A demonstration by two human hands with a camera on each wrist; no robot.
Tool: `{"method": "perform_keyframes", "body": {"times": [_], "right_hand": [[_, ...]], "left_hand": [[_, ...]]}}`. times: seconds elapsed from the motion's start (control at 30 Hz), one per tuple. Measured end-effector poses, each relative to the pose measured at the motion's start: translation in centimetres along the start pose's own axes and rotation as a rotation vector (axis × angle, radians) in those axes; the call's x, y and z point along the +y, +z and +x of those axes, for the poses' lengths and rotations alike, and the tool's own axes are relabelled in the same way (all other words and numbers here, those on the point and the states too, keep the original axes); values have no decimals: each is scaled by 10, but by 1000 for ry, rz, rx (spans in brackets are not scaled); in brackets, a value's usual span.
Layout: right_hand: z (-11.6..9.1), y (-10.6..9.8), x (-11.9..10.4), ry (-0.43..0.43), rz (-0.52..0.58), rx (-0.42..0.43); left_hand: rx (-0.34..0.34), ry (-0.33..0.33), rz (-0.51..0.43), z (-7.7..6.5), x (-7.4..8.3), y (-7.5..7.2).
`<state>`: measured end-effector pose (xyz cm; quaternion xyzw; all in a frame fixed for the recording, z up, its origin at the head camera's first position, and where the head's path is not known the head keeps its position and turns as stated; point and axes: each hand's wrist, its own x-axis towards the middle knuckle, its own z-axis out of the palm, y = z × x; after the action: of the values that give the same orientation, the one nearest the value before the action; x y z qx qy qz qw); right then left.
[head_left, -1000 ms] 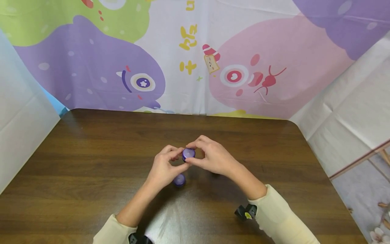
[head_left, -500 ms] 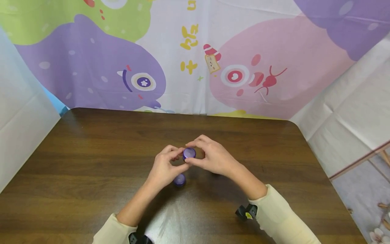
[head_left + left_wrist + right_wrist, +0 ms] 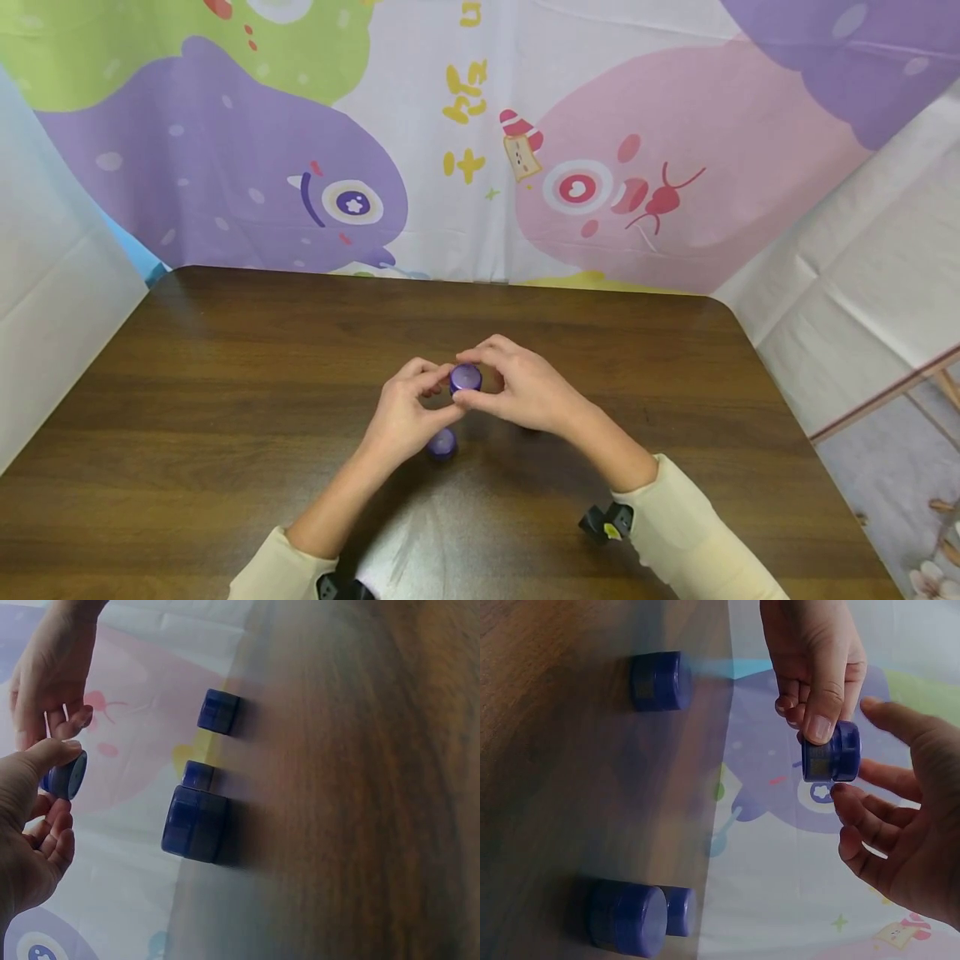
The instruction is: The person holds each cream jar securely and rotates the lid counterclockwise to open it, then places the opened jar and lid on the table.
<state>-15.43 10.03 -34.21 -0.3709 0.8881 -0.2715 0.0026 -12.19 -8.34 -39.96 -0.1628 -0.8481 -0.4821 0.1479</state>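
Observation:
A small purple-blue screw-lid jar (image 3: 466, 377) is held above the table, its lid facing up. My left hand (image 3: 401, 408) pinches the jar body between thumb and fingers, plain in the right wrist view. Around the lid, my right hand (image 3: 528, 387) has its fingers spread. In the right wrist view the right thumb (image 3: 896, 716) stands just off the lid, while a finger reaches its edge. Below the hands, a similar jar (image 3: 442, 442) stands upright on the table. Two more, a jar (image 3: 219, 712) and a smaller-looking jar (image 3: 198, 774), are mostly hidden by my hands in the head view.
The brown wooden table (image 3: 247, 375) has rounded far corners. Behind it hangs a cartoon-printed cloth (image 3: 495, 225), with pale cloth at both sides. A small black camera (image 3: 606, 522) sits at the right wrist beside the cream sleeve (image 3: 690, 533).
The right thumb has shifted slightly off the near edge of the lid. The left hand and the jar stay almost in place, and the standing jars have not moved.

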Motion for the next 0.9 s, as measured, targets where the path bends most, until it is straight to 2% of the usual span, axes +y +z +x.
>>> {"method": "perform_keyframes", "body": {"times": [0.1, 0.33, 0.5, 0.63, 0.9], "right_hand": [[0, 0, 0, 14, -22, 2], [0, -1, 0, -21, -27, -65], [0, 0, 0, 0, -12, -23], [0, 0, 1, 17, -42, -10], [1, -2, 0, -24, -10, -72]], "left_hand": [[1, -3, -9, 0, 1, 0], [5, 9, 0, 0, -1, 1], [8, 13, 13, 0, -1, 0], [5, -1, 5, 0, 0, 0], [5, -4, -10, 0, 0, 1]]}}
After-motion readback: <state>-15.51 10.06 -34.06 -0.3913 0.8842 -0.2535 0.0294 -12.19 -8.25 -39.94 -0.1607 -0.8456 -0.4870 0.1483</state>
